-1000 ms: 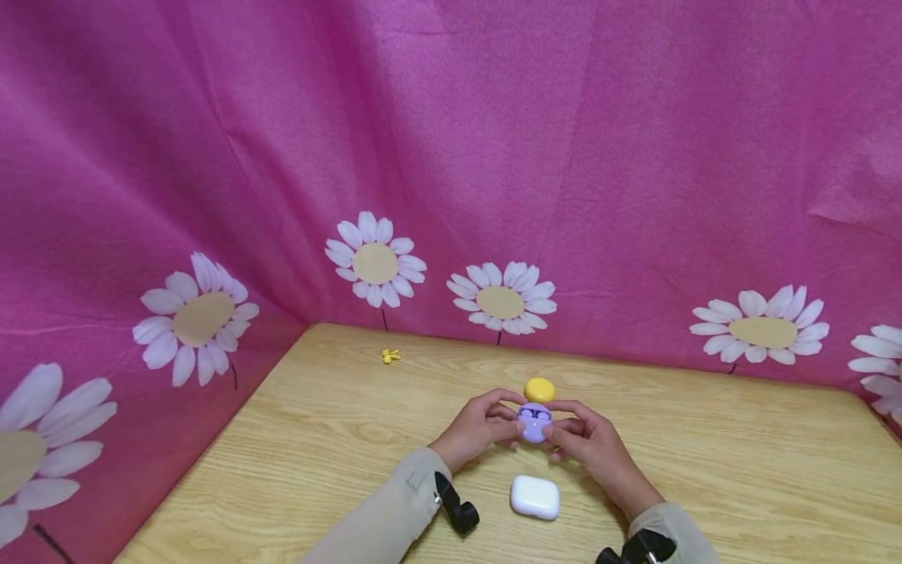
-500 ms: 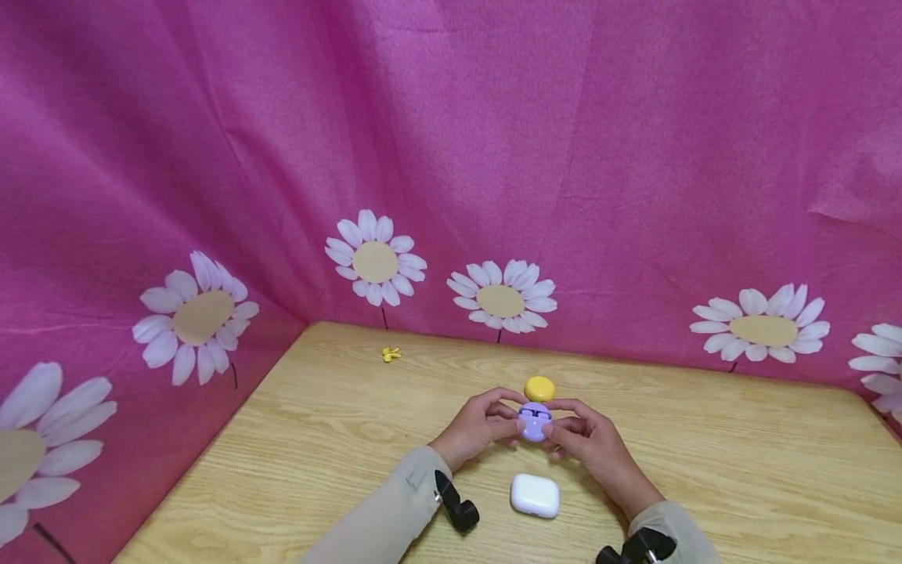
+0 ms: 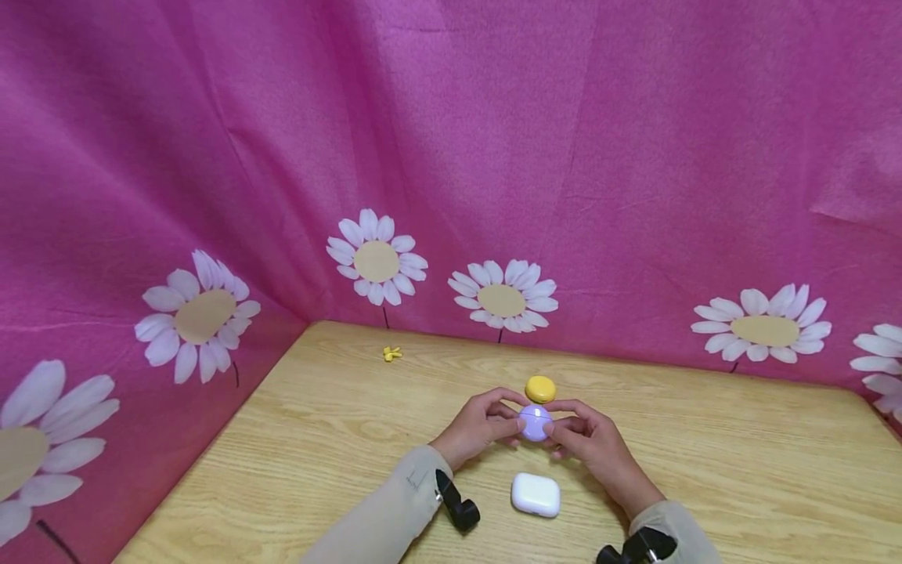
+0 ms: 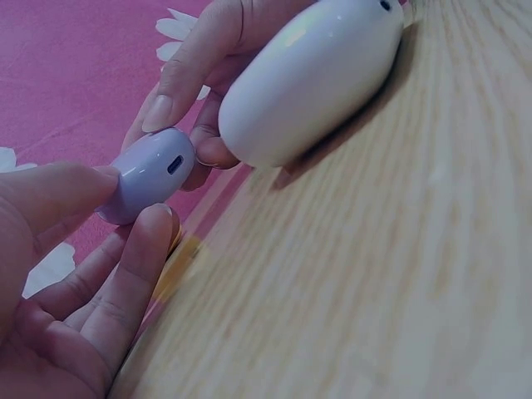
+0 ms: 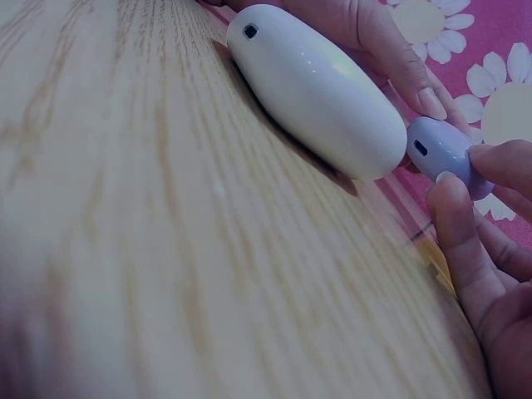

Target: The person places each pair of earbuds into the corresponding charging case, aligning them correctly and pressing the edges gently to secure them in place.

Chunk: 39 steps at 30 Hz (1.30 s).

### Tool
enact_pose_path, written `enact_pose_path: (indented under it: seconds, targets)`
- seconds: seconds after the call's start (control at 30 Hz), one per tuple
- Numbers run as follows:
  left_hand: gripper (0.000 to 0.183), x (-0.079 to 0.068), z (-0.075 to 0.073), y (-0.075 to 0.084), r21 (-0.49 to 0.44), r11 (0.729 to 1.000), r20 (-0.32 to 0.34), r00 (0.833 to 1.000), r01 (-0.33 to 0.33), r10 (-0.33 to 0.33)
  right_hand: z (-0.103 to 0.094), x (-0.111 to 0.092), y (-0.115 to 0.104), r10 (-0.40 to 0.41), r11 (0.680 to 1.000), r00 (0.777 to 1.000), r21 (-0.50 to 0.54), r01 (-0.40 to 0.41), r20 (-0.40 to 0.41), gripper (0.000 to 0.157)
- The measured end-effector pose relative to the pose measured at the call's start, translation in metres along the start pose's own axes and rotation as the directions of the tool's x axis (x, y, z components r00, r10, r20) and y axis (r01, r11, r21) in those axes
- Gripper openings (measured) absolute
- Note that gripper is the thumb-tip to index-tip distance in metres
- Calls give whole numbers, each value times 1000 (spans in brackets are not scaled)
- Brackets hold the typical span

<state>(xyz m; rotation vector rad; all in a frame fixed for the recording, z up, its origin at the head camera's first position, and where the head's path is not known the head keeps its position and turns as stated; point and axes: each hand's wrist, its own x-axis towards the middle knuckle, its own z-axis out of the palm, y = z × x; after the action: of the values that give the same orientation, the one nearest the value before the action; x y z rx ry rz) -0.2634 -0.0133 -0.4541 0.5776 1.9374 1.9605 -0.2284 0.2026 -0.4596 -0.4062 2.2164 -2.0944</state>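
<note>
Both hands hold a small round purple earbud case [image 3: 535, 423] between them, its lid down. My left hand [image 3: 481, 428] pinches its left side with thumb and fingers; my right hand [image 3: 586, 439] does the same on the right. A charging port shows on the underside of the purple case [image 4: 150, 176] in the left wrist view. Just beyond it lies a round yellow case [image 3: 540, 388]. Nearer the body, a white earbud case [image 3: 535, 495] rests on the wooden table [image 3: 338, 439] between the forearms.
A pair of small yellow earbuds [image 3: 391, 354] lies near the table's far left. A pink curtain [image 3: 599, 157] printed with white daisies hangs along the back and left edges. Each sleeve carries a black camera mount [image 3: 458, 505].
The purple case stood open with earbuds visible inside a second ago; its lid has come down and now covers them. Both hands have kept their place.
</note>
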Motion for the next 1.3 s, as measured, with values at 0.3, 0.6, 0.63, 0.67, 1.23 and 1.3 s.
enact_pose_path:
  seconds: [0.3,0.6,0.63,0.67,1.23,1.3]
  targets:
    - [27,1,1,0,20,1000,-12,1000,5,-5,0,0,-2,33,999,999,-1,-33,-17,42]
    - [23,3,1,-1,1,1000,-20,1000,-1,1,0,0,-1,14,1000,1000,-11,-14,-11,43]
    - [23,3,1,-1,-2,1000,-22,1000,-1,1,0,0,-2,19,1000,1000,-19,-19,-12,44]
    - [23,3,1,-2,-4,1000,-24,1000,-1,1,0,1,-1,25,999,1000,-27,-25,-11,45]
    - [36,4,0,-2,56,998,17,999,32,-33,2,1,-1,55,996,998,-71,-57,-40,49]
    - [38,5,-1,-2,88,995,16,999,38,-39,3,1,-1,57,995,997,-76,-61,-46,48]
